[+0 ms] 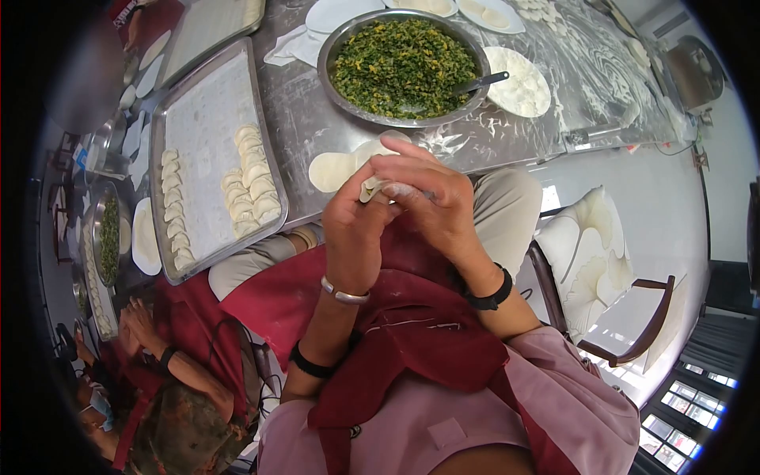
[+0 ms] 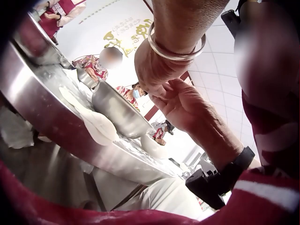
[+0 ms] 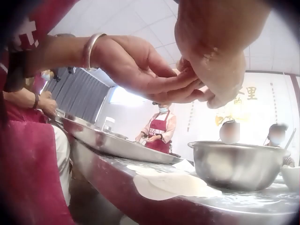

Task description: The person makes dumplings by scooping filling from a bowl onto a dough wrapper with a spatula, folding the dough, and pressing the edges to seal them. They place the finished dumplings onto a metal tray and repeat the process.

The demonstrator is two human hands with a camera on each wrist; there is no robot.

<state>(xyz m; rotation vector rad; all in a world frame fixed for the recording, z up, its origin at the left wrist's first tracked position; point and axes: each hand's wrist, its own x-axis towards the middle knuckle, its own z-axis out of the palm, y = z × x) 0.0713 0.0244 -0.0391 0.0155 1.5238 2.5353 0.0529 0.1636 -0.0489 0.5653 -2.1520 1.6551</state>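
Observation:
Both hands meet above the lap, close to the table edge, around one dumpling (image 1: pixel 370 188) of pale dough with its end showing. My left hand (image 1: pixel 352 229), with a silver bangle at the wrist, grips it from the left side. Flour whitens the fingers of my right hand (image 1: pixel 435 198), which pinch the dough from the right and hide most of it. In the right wrist view the left hand (image 3: pixel 136 65) and right hand (image 3: pixel 213 51) overlap, covering the dumpling. Just beyond them, flat round wrappers (image 1: pixel 331 172) lie on the table.
A steel bowl of chopped green filling (image 1: pixel 396 71) with a spoon (image 1: pixel 491 79) stands ahead. At left, a metal tray (image 1: pixel 210 103) bears rows of dumplings (image 1: pixel 255 178). A plate of flour (image 1: pixel 518 83) sits right of the bowl. Another person's hands (image 1: pixel 141 324) are at lower left.

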